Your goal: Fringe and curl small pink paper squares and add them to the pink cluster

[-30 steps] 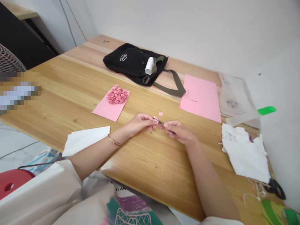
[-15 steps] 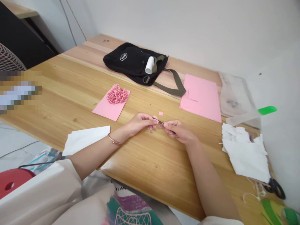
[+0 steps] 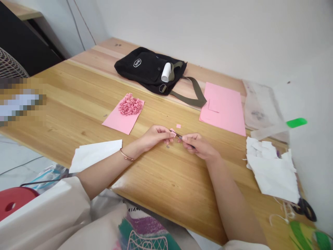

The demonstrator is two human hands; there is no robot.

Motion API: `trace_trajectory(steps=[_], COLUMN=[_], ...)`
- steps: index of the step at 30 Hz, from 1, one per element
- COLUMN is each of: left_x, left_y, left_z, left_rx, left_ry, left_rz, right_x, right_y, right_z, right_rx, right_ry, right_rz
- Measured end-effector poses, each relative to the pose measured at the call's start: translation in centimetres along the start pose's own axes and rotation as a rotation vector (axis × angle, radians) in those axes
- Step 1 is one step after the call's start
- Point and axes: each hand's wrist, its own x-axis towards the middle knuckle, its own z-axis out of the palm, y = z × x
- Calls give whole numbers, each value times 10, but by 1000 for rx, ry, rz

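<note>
My left hand pinches a tiny pink paper piece just above the wooden table. My right hand is closed round a thin dark tool whose tip meets that pink piece. The two hands are almost touching at the middle of the table. A small pink paper square lies on the wood just beyond them.
A pink sheet carries a heap of small pink rolled bits. Behind lies a black bag with a white tube. Pink paper sheets lie at the right, white paper scraps further right, white paper at the near edge.
</note>
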Motion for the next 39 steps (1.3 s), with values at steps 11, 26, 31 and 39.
trace_trajectory(steps=[11,26,31,39], left_x=[1,4,0,-14], left_y=[1,-1,5,39], left_z=[1,0,4,9], left_rx=[-66,-229,-296,-288], left_ry=[36,20,55,-13], left_rz=[6,-36,-80,12], right_x=[0,-8,-12,-5], right_y=[1,30,26,-23], right_z=[-4,29,46,104], right_rx=[151,-889,-1151,-507], right_ry=[50,1300,1359,1192], right_rz=[-65,-175,90,-367])
